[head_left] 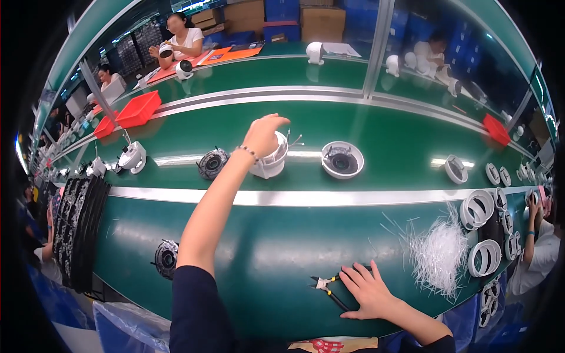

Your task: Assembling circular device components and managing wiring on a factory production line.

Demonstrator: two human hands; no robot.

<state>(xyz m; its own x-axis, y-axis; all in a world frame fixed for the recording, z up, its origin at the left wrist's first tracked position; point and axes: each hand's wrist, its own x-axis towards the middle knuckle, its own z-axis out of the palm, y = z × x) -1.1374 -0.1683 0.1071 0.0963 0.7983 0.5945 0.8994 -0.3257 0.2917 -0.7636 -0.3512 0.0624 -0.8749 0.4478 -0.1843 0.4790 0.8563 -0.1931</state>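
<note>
My left hand (265, 136) reaches far forward over a white camera housing (272, 163) on the green belt. Its fingers curl over the housing's top, with some fingertips hidden, and thin wires stick out to the right. My right hand (369, 295) lies with fingers spread on the near green table. Beside and partly under its fingers is a pair of cutting pliers (322, 283), jaws pointing left. Left of the housing sits a black round camera part (213, 163). To its right is a white ring with a dark centre (342, 160).
White plastic strips (438, 256) lie piled at right, near several white rings (485, 259). Stacked black trays (79, 235) stand at left. Another black round part (166, 259) lies by my left arm. Red bins (139, 109) stand beyond the belt; other people (187, 41) sit behind.
</note>
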